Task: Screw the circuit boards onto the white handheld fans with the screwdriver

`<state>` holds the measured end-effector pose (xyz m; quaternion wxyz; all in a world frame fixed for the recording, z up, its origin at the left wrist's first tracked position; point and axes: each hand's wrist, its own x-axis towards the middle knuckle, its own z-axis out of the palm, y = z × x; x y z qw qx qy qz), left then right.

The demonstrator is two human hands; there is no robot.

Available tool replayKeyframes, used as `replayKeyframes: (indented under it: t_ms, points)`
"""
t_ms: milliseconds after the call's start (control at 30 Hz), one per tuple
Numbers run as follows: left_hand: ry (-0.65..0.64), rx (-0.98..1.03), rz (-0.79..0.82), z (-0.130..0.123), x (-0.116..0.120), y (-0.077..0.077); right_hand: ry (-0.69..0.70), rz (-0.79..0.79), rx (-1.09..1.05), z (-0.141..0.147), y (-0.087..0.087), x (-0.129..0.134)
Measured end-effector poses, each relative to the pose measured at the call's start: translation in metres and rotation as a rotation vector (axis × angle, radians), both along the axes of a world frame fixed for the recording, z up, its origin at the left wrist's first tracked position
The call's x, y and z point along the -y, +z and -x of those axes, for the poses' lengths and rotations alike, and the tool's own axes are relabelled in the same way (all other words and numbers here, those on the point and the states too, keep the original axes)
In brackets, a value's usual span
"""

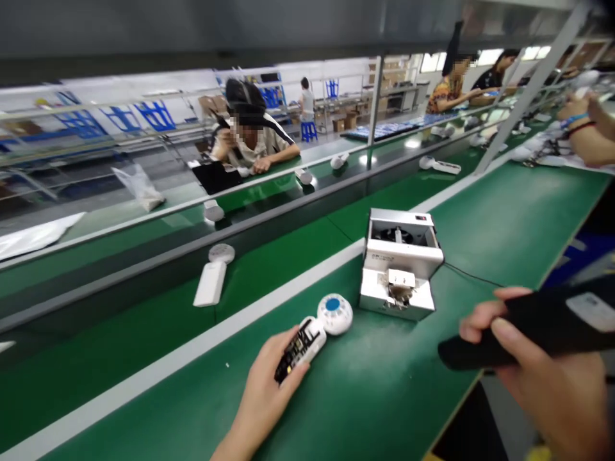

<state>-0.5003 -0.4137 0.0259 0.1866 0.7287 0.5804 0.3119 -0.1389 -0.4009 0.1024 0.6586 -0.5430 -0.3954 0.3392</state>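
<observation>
My left hand (264,387) is closed around the handle of a white handheld fan (335,315). The handle's shell is off on the upper side, so a dark circuit board (294,354) shows between thumb and fingers. The round head has a blue disc at its centre and lies at or just over the green bench. My right hand (548,378) grips a long black tool (468,351) with a pale label, held over the bench's front edge at the right; its far end runs out of view. A silver screw feeder (398,259) stands between the two hands, further back.
Beyond a white strip (269,306) runs a green conveyor (283,256) carrying white fans (211,282). A cable (473,275) trails right from the feeder. A co-worker (250,137) sits across the line; other people work at far right. A metal shelf (288,32) hangs overhead.
</observation>
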Motion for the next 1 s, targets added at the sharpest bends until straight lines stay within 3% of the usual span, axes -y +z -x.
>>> replayKeyframes:
  t_ms: [67,133,267,400,600,767,1000]
  points:
    - [-0.189,-0.079,-0.052,-0.012,0.018,-0.004,0.011,-0.072,-0.046,0.004,0.022,-0.004]
    - [-0.329,-0.144,-0.079,-0.030,0.018,-0.003,0.008,-0.164,-0.047,0.011,0.040,-0.011]
    - [-0.539,-0.226,-0.091,-0.071,-0.013,0.004,0.013,-0.314,-0.071,0.031,0.061,-0.026]
    - [-0.672,-0.352,-0.033,-0.102,-0.037,0.011,0.053,-0.414,-0.062,0.046,0.066,-0.040]
    - [-0.679,-0.328,-0.044,-0.112,-0.042,0.008,0.057,-0.518,0.109,0.059,0.055,-0.062]
    - [-0.645,-0.191,-0.017,-0.111,-0.037,-0.001,0.072,-0.493,0.139,0.064,0.050,-0.073]
    - [-0.608,-0.105,0.037,-0.113,-0.039,0.000,0.273,-0.359,0.060,0.061,0.046,-0.040]
